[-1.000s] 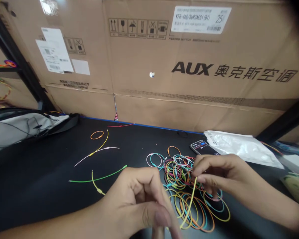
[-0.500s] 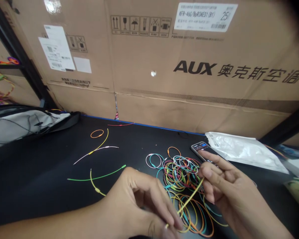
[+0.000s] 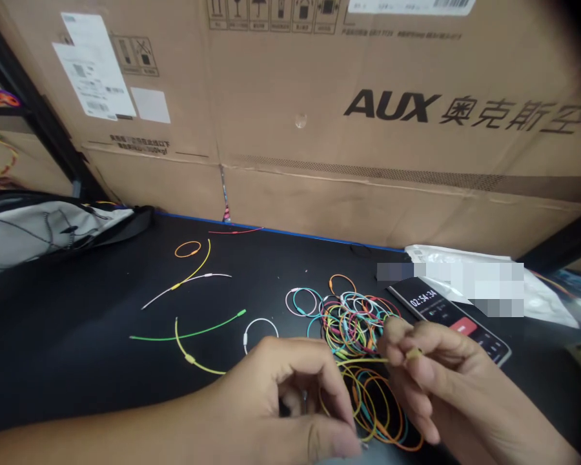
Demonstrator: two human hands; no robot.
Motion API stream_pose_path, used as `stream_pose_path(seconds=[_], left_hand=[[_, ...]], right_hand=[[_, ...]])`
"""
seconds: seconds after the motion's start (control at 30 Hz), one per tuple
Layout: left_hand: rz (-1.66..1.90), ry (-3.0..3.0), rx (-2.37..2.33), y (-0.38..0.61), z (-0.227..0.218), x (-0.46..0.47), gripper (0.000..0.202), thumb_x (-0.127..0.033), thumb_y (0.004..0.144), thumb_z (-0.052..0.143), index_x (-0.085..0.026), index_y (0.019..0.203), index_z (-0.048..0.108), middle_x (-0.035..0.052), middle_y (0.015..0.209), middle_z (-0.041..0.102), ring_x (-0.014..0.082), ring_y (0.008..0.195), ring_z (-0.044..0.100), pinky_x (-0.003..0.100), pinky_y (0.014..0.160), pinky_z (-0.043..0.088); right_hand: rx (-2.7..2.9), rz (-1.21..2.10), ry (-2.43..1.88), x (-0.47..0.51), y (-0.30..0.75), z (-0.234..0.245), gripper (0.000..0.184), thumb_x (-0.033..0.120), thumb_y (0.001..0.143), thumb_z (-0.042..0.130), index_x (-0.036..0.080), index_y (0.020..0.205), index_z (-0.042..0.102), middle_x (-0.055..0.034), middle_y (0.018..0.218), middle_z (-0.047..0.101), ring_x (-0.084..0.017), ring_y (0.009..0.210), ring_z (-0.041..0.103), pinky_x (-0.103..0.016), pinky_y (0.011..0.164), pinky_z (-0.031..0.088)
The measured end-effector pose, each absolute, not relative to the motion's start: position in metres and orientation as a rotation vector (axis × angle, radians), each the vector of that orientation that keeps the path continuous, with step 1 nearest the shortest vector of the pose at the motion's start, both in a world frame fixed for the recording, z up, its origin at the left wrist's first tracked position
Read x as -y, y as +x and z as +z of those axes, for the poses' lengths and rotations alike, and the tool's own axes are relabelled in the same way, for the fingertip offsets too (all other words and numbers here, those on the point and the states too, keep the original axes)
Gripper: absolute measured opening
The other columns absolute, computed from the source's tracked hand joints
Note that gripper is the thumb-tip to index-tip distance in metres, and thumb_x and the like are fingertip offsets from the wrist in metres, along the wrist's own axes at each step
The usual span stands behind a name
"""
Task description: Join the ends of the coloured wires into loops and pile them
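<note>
A pile of thin coloured loops (image 3: 356, 323) lies on the black table (image 3: 77, 361). My right hand (image 3: 426, 374) pinches one end of a yellow strand (image 3: 363, 361) above the pile. My left hand (image 3: 290, 400) is curled, its thumb and fingers closed near the strand's other end at the pile's near edge. The strand runs between both hands. A white loop (image 3: 259, 329) lies just left of the pile.
Loose straight strands, green (image 3: 188, 332), yellow (image 3: 193, 361) and white (image 3: 184, 287), and an orange loop (image 3: 188, 248) lie to the left. A phone (image 3: 448, 316) showing a timer and a plastic bag (image 3: 542, 297) lie right. A grey bag (image 3: 39, 229) sits far left. Cardboard boxes (image 3: 319, 129) stand behind.
The view tilted down. My right hand turned and now pinches the yellow strand's end lower; the strand went from slanted to nearly level. The phone screen is now uncovered.
</note>
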State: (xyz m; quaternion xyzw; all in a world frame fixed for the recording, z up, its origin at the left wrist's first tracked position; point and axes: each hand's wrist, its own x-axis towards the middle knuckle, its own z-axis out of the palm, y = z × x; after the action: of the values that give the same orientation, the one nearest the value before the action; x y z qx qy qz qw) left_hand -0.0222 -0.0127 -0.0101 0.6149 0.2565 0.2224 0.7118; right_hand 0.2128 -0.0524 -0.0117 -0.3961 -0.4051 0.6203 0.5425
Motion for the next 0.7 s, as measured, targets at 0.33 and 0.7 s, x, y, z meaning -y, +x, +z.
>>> stream_pose_path(seconds=[0.33,0.7], left_hand=[[0.543,1.264,-0.67,-0.023,-0.011,0.019,0.028,-0.025,0.074,0.093,-0.016,0.081,0.068,-0.0052,0.066,0.054,0.005,0.054,0.043,0.013,0.046,0.035],[0.566,1.261,-0.711,-0.019,-0.014,0.021,0.027,-0.025,0.071,0.095,-0.015,0.079,0.07,-0.004,0.064,0.054,0.006,0.054,0.043,0.011,0.041,0.033]], right_hand=[[1.521,1.403,-0.995,0.055,0.213,-0.014,0.016,0.025,0.076,0.097,0.04,0.078,0.09,-0.0005,0.073,0.076,-0.014,0.069,0.07,-0.025,0.064,0.056],[1.563,1.216,-1.126,0.057,0.206,-0.011,0.009,0.041,0.078,0.094,0.037,0.072,0.09,-0.0044,0.064,0.076,-0.017,0.059,0.07,-0.025,0.054,0.057]])
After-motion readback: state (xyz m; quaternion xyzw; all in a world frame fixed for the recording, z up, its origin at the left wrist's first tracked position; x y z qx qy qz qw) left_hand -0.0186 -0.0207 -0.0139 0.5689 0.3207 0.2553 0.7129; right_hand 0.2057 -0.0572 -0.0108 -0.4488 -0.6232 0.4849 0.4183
